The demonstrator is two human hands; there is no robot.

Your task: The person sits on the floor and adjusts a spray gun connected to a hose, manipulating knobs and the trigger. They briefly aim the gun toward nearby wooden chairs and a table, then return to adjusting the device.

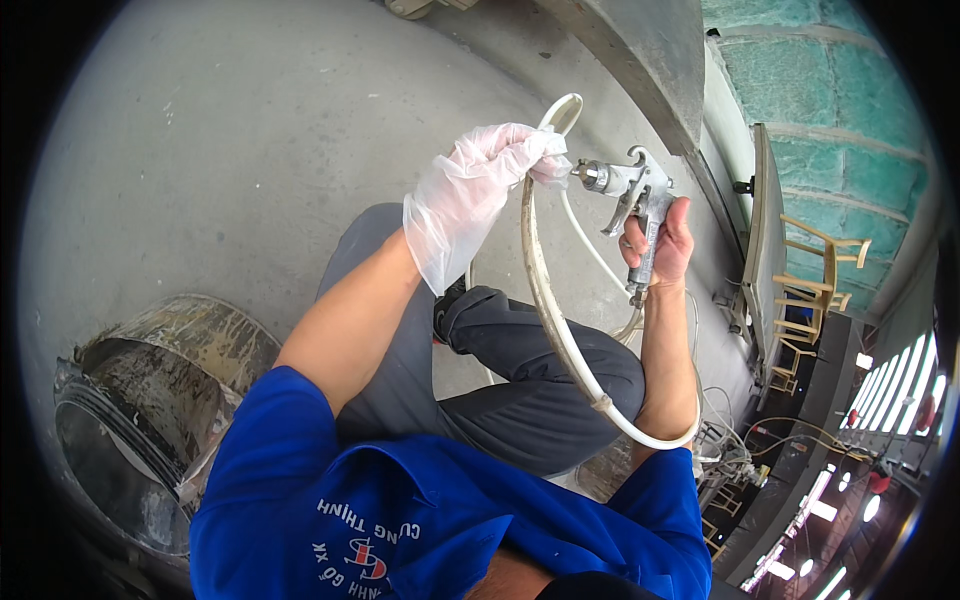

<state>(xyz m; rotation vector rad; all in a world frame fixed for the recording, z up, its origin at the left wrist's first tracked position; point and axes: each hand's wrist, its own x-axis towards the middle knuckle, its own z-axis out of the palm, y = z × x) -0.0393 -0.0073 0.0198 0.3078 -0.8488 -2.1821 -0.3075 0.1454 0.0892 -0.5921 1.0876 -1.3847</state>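
Note:
My right hand [668, 243] is wrapped round the handle of a metal spray gun [645, 196], whose nozzle points left. On my left hand [512, 158] is a loose, clear plastic glove. Its fingers are closed on a looped white hose [563, 112], right beside the nozzle; whether they also touch the nozzle I cannot tell. A thicker stretch of hose curves down from this hand over my knee to my right forearm. A thinner line slants from the left hand toward the base of the gun handle.
A paint-stained drum [215, 335] lies at the lower left on the grey floor [260, 150]. A large grey curved panel [640, 60] rises at the top. On the right are wooden chair frames [822, 275], tangled hoses with metal fittings [728, 455], and a green-lined wall [800, 90].

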